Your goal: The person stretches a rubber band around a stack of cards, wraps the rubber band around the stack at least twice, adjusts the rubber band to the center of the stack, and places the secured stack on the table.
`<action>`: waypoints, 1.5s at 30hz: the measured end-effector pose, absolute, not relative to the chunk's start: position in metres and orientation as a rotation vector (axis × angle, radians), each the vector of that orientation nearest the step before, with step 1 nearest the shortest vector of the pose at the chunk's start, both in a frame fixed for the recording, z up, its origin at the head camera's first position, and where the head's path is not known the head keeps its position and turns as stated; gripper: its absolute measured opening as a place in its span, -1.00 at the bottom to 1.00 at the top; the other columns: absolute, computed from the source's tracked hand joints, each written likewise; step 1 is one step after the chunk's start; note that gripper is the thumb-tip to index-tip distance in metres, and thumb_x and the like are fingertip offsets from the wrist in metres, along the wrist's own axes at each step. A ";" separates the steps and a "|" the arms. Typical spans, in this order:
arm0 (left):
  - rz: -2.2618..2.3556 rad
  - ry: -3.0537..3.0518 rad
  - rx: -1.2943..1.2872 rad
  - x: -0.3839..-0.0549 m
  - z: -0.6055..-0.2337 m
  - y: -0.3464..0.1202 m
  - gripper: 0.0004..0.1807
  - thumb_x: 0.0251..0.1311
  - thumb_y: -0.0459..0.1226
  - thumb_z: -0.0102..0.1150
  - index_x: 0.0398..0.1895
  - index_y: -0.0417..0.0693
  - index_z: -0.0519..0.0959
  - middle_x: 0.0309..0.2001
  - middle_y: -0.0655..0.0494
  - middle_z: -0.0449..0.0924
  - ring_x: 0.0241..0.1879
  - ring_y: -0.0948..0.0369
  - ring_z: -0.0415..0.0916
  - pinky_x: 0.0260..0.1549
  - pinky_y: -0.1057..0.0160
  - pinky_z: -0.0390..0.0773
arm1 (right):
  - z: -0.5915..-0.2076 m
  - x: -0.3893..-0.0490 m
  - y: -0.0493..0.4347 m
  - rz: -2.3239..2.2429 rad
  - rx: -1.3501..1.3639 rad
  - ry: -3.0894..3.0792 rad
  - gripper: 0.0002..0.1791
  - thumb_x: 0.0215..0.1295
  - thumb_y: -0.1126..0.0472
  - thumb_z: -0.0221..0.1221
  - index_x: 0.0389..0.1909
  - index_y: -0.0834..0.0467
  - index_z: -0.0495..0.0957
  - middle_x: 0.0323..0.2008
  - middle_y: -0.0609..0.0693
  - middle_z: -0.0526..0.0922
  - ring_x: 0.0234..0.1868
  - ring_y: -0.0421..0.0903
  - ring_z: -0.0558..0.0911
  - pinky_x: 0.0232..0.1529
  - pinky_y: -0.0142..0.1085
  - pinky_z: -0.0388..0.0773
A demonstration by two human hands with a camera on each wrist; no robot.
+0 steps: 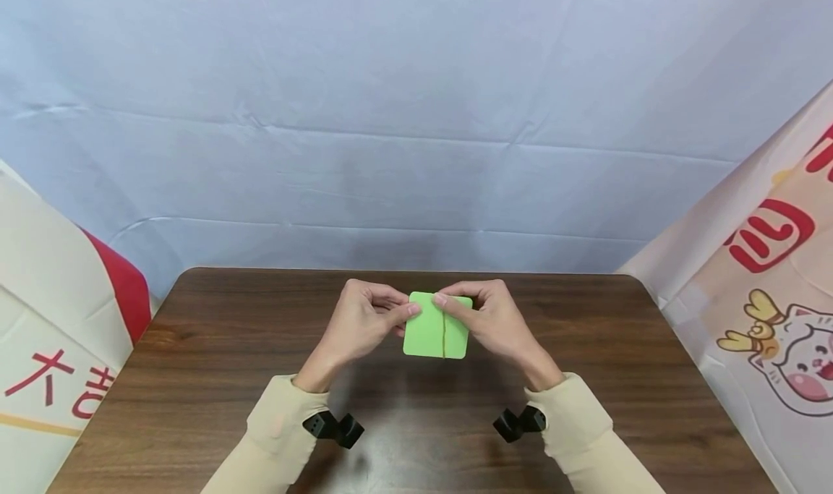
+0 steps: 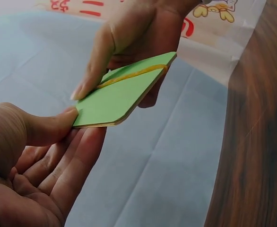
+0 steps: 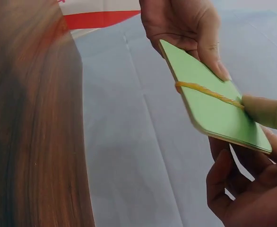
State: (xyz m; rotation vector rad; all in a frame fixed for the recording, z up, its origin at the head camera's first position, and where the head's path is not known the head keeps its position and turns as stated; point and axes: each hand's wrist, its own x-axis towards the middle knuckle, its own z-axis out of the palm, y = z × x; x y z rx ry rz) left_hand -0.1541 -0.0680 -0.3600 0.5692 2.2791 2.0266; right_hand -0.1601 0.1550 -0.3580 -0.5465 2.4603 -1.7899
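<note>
Both hands hold up a thin stack of light green square cards (image 1: 424, 335) with rounded corners, above the table. A yellow rubber band (image 1: 445, 338) runs round the stack, right of its middle in the head view. My left hand (image 1: 360, 322) pinches the left edge near the upper corner, thumb on the green face and fingers behind. At the upper right, my right hand (image 1: 497, 320) pinches the stack, its thumb tip by the band in the right wrist view. The layered edge of the cards (image 2: 141, 97) shows in the left wrist view.
A dark brown wooden table (image 1: 228, 349) lies under the hands. Behind it hangs a pale blue-grey cloth (image 1: 390, 154). Printed sheets with red characters hang at the left (image 1: 58, 335) and right (image 1: 768, 299). Each sleeve cuff carries a small black wrist camera.
</note>
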 end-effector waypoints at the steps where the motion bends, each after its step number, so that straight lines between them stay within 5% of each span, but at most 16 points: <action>1: 2.031 2.279 0.561 -0.154 -0.359 -0.068 -0.92 0.15 -0.45 0.44 -0.32 -0.34 0.76 -0.42 -0.12 0.75 -0.52 0.07 0.72 -0.47 0.01 0.72 | -0.358 -0.160 0.156 -1.790 -0.541 2.466 -0.83 0.36 0.13 0.35 -0.18 0.15 0.78 -0.37 0.04 0.74 -0.53 -0.10 0.55 -0.51 -0.32 0.53; 8: 2.025 2.291 0.532 -0.155 -0.359 -0.071 -0.92 0.18 -0.44 0.42 -0.31 -0.35 0.75 -0.42 -0.12 0.74 -0.51 0.01 0.71 -0.50 0.12 0.72 | -0.355 -0.162 0.163 -1.853 -0.504 2.426 -0.82 0.38 0.18 0.32 -0.13 0.20 0.75 -0.24 0.07 0.75 -0.29 -0.05 0.65 -0.28 -0.30 0.58; 27: 2.023 2.278 0.573 -0.152 -0.360 -0.064 -0.92 0.17 -0.47 0.41 -0.30 -0.37 0.74 -0.41 -0.13 0.74 -0.53 0.04 0.71 -0.51 0.13 0.71 | -0.355 -0.159 0.153 -1.785 -0.576 2.507 -0.86 0.36 0.17 0.34 -0.24 0.17 0.78 -0.35 0.03 0.76 -0.54 -0.06 0.64 -0.53 -0.25 0.62; 38: 2.043 2.258 0.543 -0.153 -0.359 -0.066 -0.91 0.16 -0.48 0.42 -0.29 -0.37 0.74 -0.40 -0.15 0.74 -0.50 0.06 0.72 -0.49 0.09 0.72 | -0.352 -0.161 0.161 -1.849 -0.575 2.421 -0.84 0.37 0.21 0.32 -0.15 0.22 0.76 -0.26 0.08 0.75 -0.40 -0.09 0.63 -0.41 -0.32 0.59; 45: 2.030 2.262 0.565 -0.153 -0.359 -0.065 -0.92 0.17 -0.48 0.40 -0.29 -0.38 0.74 -0.40 -0.15 0.74 -0.49 0.02 0.72 -0.49 0.08 0.72 | -0.351 -0.160 0.158 -1.835 -0.575 2.425 -0.86 0.37 0.21 0.33 -0.20 0.21 0.77 -0.31 0.08 0.75 -0.48 -0.09 0.64 -0.46 -0.29 0.61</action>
